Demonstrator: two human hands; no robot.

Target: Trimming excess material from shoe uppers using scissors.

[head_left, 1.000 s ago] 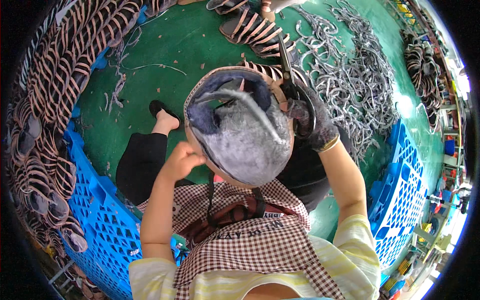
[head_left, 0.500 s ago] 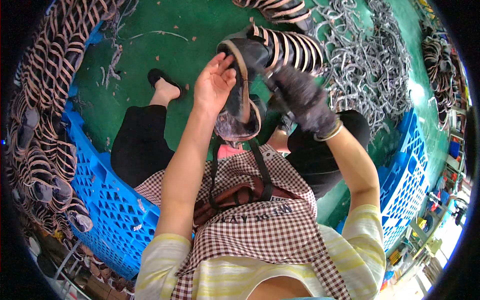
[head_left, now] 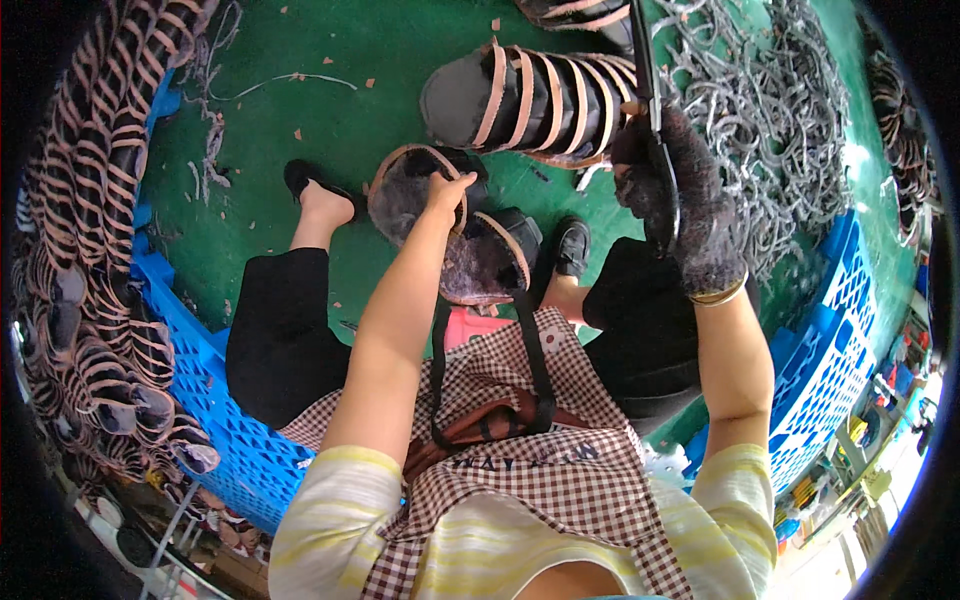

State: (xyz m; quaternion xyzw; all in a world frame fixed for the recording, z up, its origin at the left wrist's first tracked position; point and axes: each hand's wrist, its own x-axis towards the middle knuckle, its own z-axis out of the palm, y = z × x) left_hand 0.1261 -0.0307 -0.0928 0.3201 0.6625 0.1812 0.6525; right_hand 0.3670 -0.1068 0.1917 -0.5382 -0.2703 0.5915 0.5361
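Note:
My bare left hand is closed over the tan rim of a black shoe with a fuzzy grey inside. Some of its fingers are hidden behind the rim. A second black shoe of the same kind lies just right of it, between my knees. In a dark, worn glove, my right hand is raised at the right, closed around long dark scissors that point away from me. The handles partly disappear in the glove.
A nested row of black shoes with tan rims lies beyond my hands. Grey trimmed strips heap up at the right. Blue plastic pallets stand at the left and right. More nested shoes line the far left.
The shoe has moved down and left with my left hand, away from the scissors. My right hand has swung right, and the scissors now point away from me.

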